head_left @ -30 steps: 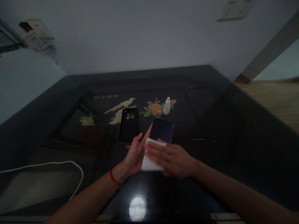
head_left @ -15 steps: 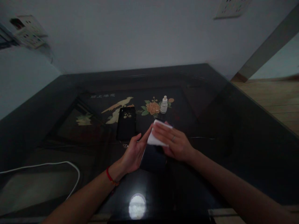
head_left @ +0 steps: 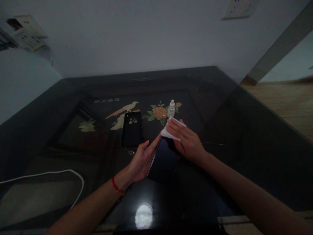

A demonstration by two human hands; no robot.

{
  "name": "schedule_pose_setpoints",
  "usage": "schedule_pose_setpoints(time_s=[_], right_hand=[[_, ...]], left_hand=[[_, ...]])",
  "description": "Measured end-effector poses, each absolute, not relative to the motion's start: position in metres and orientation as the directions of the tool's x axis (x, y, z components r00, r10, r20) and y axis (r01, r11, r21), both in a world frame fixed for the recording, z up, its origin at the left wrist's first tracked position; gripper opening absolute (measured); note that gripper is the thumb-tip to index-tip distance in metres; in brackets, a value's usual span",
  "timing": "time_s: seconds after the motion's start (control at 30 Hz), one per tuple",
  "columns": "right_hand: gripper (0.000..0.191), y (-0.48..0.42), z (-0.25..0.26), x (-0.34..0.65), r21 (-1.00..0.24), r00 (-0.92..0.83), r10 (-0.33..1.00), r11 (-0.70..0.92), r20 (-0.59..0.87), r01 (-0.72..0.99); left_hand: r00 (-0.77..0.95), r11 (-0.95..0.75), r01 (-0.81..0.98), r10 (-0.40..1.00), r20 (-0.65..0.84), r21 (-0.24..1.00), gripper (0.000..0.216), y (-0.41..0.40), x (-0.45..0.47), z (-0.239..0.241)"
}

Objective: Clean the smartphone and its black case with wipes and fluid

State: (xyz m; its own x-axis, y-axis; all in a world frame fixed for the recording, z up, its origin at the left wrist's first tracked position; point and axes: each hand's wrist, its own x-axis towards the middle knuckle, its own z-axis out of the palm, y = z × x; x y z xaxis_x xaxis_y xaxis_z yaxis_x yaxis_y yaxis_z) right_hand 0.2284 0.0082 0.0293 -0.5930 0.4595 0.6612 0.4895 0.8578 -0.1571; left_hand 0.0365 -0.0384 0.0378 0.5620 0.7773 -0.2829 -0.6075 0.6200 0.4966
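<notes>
A dark smartphone (head_left: pixel 163 160) is tilted above the black table, its far end under a white cloth (head_left: pixel 168 132). My left hand (head_left: pixel 144 160) grips the phone along its left edge, thumb raised and fingers partly hidden behind it. With its fingers laid flat together, my right hand (head_left: pixel 187 140) holds the cloth against the phone's far end. Left of the phone lies a black phone case (head_left: pixel 132 132) with camera cutouts, a small metal chain (head_left: pixel 131 152) at its near end. Just beyond the cloth stands a small white-capped dropper bottle (head_left: pixel 171 109).
The glossy table (head_left: pixel 220 107) has a printed bird and flower design and meets the wall at the back. A white cable (head_left: pixel 61 171) curves across its left side. Wall sockets (head_left: pixel 241 9) are above, and wooden floor (head_left: pixel 281 102) shows at the right.
My right hand has slid the cloth away from me, toward the phone's far end, uncovering more of the dark surface. The left hand and phone stay nearly in place.
</notes>
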Motion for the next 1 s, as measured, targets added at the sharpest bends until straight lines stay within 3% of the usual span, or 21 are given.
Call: schedule_pose_setpoints(time_s=[0.1, 0.23, 0.27, 0.3, 0.4, 0.47, 0.6, 0.73, 1.0], right_hand=[[0.04, 0.006, 0.03, 0.228, -0.15, -0.613, 0.446, 0.869, 0.652, 0.472], [0.049, -0.018, 0.03, 0.212, -0.004, -0.852, 0.059, 0.998, 0.52, 0.067], [0.05, -0.02, 0.03, 0.21, 0.003, -0.857, 0.036, 0.999, 0.514, 0.043], [0.049, -0.019, 0.03, 0.211, -0.005, -0.844, 0.067, 0.997, 0.533, 0.076], [0.04, -0.004, 0.032, 0.221, -0.117, -0.672, 0.362, 0.917, 0.646, 0.381], [0.039, 0.006, 0.035, 0.229, -0.179, -0.562, 0.471, 0.85, 0.68, 0.496], [0.038, 0.006, 0.04, 0.232, -0.149, -0.594, 0.429, 0.875, 0.68, 0.461], [0.038, -0.002, 0.044, 0.228, -0.093, -0.646, 0.358, 0.909, 0.674, 0.406], [0.043, 0.004, 0.048, 0.234, -0.138, -0.597, 0.409, 0.885, 0.69, 0.445]], left_hand=[[0.547, 0.615, -0.609, 0.783, -0.297, 0.5, 0.053, -0.04, 0.037, 0.038], [0.57, 0.678, -0.597, 0.735, -0.368, 0.43, 0.053, -0.04, 0.03, 0.031], [0.573, 0.685, -0.597, 0.729, -0.375, 0.419, 0.054, -0.04, 0.029, 0.03], [0.562, 0.672, -0.608, 0.74, -0.37, 0.423, 0.055, -0.04, 0.029, 0.03], [0.545, 0.624, -0.629, 0.779, -0.311, 0.464, 0.056, -0.04, 0.033, 0.032], [0.596, 0.643, -0.585, 0.754, -0.277, 0.493, 0.059, -0.041, 0.036, 0.034], [0.662, 0.675, -0.531, 0.708, -0.246, 0.512, 0.061, -0.043, 0.038, 0.037], [0.656, 0.662, -0.592, 0.727, -0.203, 0.459, 0.061, -0.042, 0.037, 0.038], [0.673, 0.699, -0.614, 0.706, -0.22, 0.368, 0.055, -0.043, 0.036, 0.044]])
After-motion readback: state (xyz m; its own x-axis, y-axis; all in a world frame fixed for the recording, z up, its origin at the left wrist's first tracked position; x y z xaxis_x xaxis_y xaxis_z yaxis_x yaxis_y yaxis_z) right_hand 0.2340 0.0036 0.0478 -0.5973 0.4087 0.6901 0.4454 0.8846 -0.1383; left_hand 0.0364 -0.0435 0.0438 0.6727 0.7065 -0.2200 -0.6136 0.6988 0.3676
